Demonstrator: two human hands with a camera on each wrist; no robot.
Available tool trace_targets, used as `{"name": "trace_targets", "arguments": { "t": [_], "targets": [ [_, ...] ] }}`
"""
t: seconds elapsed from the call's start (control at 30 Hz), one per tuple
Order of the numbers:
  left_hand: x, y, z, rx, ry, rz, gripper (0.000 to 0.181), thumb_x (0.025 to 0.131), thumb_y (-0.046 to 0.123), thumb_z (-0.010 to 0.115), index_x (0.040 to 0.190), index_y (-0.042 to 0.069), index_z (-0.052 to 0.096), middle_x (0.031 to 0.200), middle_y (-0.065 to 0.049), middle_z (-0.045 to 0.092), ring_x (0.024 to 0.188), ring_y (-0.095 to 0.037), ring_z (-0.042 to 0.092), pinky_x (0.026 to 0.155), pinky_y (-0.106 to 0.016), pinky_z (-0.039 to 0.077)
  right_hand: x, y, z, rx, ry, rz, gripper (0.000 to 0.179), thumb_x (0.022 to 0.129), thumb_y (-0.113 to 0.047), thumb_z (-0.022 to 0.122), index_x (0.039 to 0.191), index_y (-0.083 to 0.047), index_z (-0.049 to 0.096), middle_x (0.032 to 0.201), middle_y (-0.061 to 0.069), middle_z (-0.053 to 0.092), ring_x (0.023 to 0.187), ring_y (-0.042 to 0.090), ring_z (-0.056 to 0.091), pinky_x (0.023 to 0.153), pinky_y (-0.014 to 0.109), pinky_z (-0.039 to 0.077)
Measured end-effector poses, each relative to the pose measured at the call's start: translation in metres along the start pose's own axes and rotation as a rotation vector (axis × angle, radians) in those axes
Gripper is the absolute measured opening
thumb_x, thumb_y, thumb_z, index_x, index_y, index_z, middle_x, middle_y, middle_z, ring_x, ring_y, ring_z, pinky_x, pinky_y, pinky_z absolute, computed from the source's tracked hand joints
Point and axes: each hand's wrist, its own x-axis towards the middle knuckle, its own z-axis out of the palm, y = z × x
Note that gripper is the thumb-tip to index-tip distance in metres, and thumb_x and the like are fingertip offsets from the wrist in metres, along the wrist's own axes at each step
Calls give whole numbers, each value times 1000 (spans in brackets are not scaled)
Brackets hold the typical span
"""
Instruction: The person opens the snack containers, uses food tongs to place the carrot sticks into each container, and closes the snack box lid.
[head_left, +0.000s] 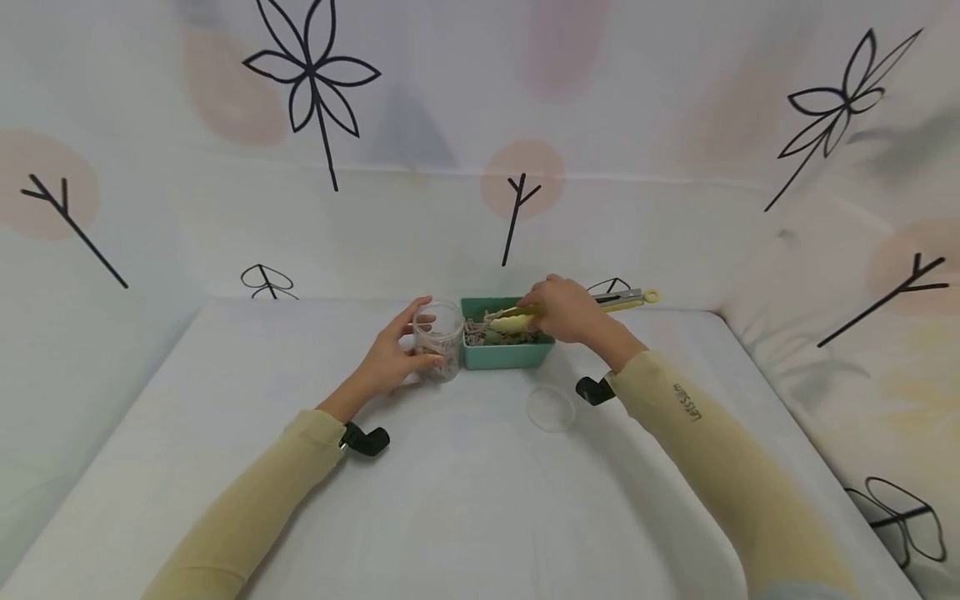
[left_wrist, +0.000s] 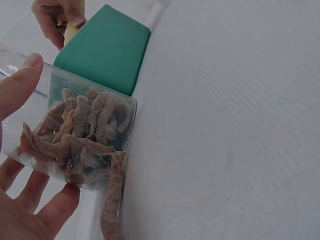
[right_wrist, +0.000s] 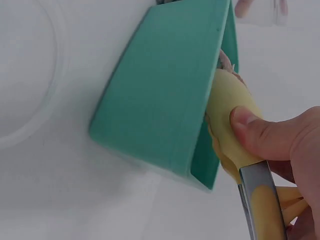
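Right sleeve [head_left: 701, 442] closest, I've the right hand [head_left: 564, 310], fingers clamped on the tongs [head_left: 621, 303], running crosswise, tips leftward in the box [head_left: 507, 357], left hand [head_left: 386, 358], fingers curled round the jar [head_left: 447, 347] just left of it.

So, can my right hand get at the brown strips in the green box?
Likely yes: the green box looks open-topped, and the right hand holds tongs whose tips dip inside, near the brown strips.
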Motion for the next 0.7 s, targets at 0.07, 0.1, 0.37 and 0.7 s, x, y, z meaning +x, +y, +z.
{"name": "trace_targets", "arguments": {
  "t": [0.07,0.1,0.37,0.7],
  "targets": [
    [0,0,0,6,2,-1,93,83,16,83,154,45,30,145,-5,48,125,-27,44,92,-50,51,-2,1,-4,1,4,7,37,86,-19,80,121,-8,73,118,10,68,105,30,55,86,47,48],
    [0,0,0,6,3,-2,93,83,16,83,154,45,30,144,-3,48,125,-27,44,92,-49,51,-3,2,-6,3,6,13,37,86,-19,80,121,-8,73,119,11,68,105,30,55,86,47,48],
    [-1,-1,1,9,4,-2,93,83,17,84,155,43,30,144,-1,49,124,-27,44,92,-50,51,-8,-1,-28,-15,44,19,37,86,-18,80,121,-8,73,117,10,69,99,28,55,80,44,48],
    [-1,1,1,2,7,-9,94,84,15,83,158,32,28,145,-3,48,125,-28,43,93,-51,50,-5,-22,-52,-31,97,-51,38,84,-15,81,121,-8,73,116,9,69,104,28,55,85,45,48]
  ]
}}
